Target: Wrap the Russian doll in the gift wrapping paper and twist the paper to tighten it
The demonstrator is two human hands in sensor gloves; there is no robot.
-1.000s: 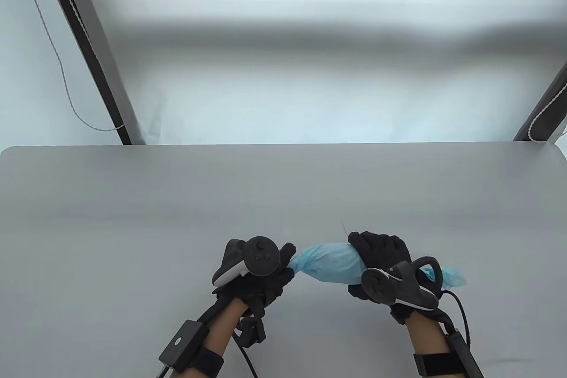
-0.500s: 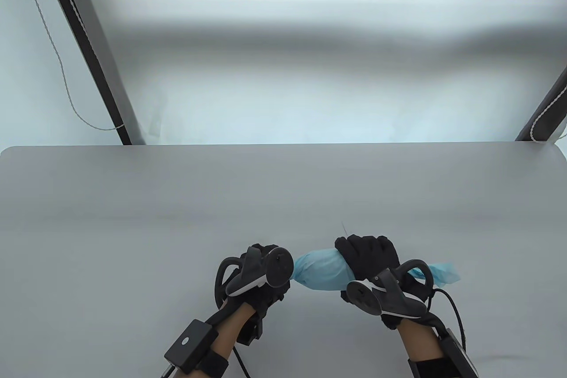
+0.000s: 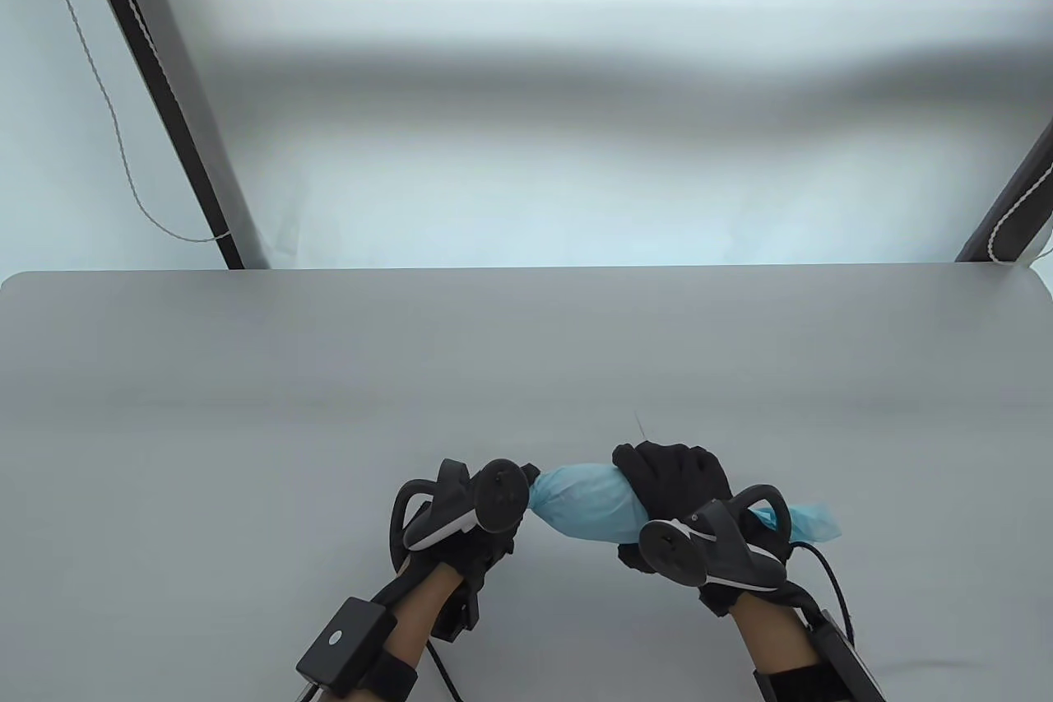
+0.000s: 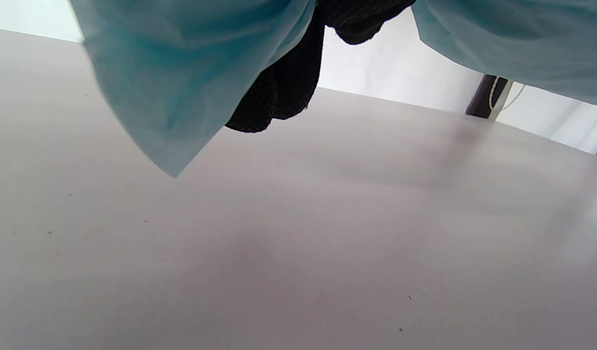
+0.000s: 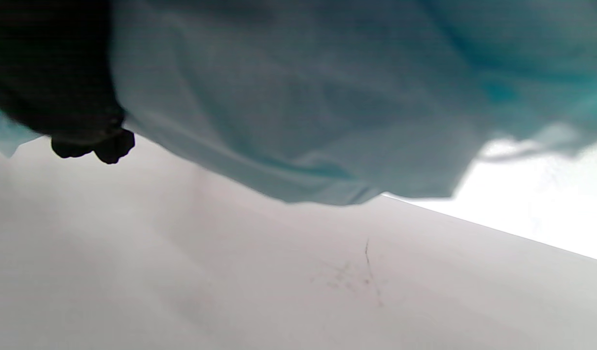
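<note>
Grey and matte, the counter [image 3: 247, 406] fills the lower part of the table view, with both gloved hands working close to the middle of its near edge. Held just above that surface is the light blue gift wrapping paper [image 3: 588, 503], rolled into a fat tube that lies roughly parallel to the near edge; the Russian doll itself cannot be seen, only the rounded bulge of the paper. The right hand [image 3: 674, 480] wraps over the right part of the bulge, its grip curled round the paper, with a loose blue tail sticking out past it towards the counter's right edge. The left hand [image 3: 477, 546] is at the tube's other end, where the paper narrows to a twisted neck; the tracker hides most of the fingers from above, but the left wrist view shows a dark fingertip [image 4: 279, 97] between folds of blue paper, so the left grip is clamped on that end. A free corner of paper hangs down there, clear of the counter. A small scratch mark [image 5: 368, 272] lies on the counter just beyond the right hand.
</note>
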